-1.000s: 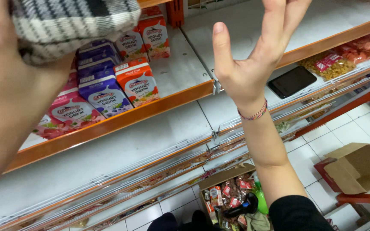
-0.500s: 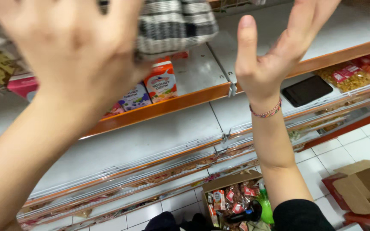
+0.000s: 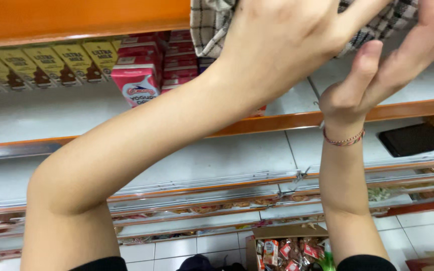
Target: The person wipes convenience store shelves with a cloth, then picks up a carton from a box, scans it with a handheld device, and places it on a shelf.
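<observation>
- Nearest, the person's left hand [image 3: 287, 42] spreads its fingers wide over a black-and-white checked cloth [image 3: 212, 22], pressing it at the upper shelf.
- The right hand [image 3: 383, 75], open with fingers extended, touches the cloth's far edge.
- Flat, even pressure from both palms would likely keep the cloth from bunching.
- Behind, a pink carton [image 3: 136, 85] fronts red boxes; yellow cartons [image 3: 36, 65] line up left.
- Far below, an open cardboard box of snack packets [image 3: 287, 248] sits on white tiles.

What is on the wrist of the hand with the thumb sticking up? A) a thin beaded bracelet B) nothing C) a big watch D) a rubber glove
A: a thin beaded bracelet circles the wrist just below the right hand, whose skin is otherwise bare.
</observation>
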